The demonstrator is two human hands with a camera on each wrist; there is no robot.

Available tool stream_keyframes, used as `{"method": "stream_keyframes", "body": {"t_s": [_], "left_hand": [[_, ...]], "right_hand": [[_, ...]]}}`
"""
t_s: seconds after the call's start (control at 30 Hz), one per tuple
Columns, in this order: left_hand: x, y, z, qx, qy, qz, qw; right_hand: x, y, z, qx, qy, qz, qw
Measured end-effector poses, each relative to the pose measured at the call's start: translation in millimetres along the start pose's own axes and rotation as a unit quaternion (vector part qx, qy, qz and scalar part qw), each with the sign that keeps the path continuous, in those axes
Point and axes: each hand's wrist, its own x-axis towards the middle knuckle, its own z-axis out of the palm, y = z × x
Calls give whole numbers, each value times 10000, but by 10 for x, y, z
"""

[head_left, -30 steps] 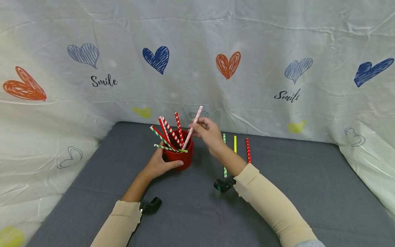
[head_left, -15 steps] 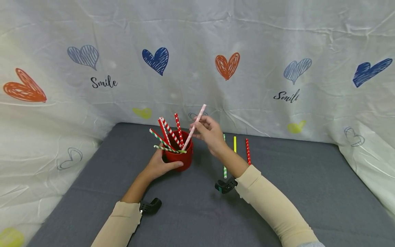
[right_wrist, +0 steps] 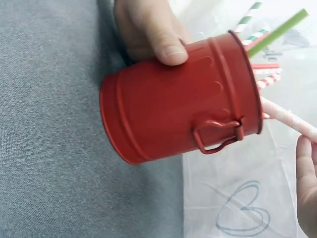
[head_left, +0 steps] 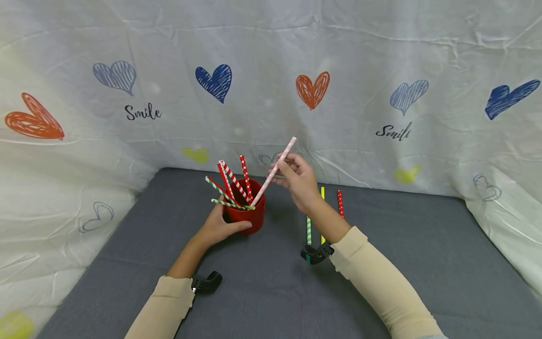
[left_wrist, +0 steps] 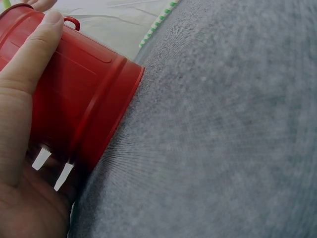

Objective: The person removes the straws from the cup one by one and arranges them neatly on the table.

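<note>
My left hand (head_left: 218, 226) grips a red metal bucket (right_wrist: 173, 99) from its left side, thumb across the front. Several patterned paper straws (head_left: 226, 181) lean out of the bucket, striped and dotted in red, green and white. Above its right rim, my right hand (head_left: 298, 181) pinches a pale pink paper straw (head_left: 275, 172) between thumb and fingers. That straw slants up to the right, its lower end at the bucket's mouth. In the right wrist view the pink straw (right_wrist: 290, 119) crosses the rim beside the fingertips.
Right of the bucket, under and beyond the right forearm, lie a green striped straw (head_left: 308, 230), a yellow straw (head_left: 322, 193) and a red dotted straw (head_left: 340, 202) on the grey cloth (head_left: 262, 292). A white curtain (head_left: 262, 56) printed with hearts hangs behind.
My right hand has moved right and slightly up, drawing the pink straw with it so that it leans further right and more of it shows. The left hand and bucket have stayed in place.
</note>
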Motion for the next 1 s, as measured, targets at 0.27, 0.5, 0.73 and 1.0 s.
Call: {"method": "stream_keyframes", "body": {"t_s": [0.27,0.5,0.73,1.0], "left_hand": [[-13,-9,-7,-3,18,-22,10000],[-1,-21,-12,-46,-46,43,10000],[-6,11,-8,-3,-17,-63,10000],[-3,2,-4,-14,-9,-52,10000]], "right_hand": [[-3,-92,-41,320,169,-132,9993],[-46,-193,-99,576,253,-204,9978],[-96,-253,-144,685,219,-279,9970],[-142,-274,-200,734,236,-387,9963]]}}
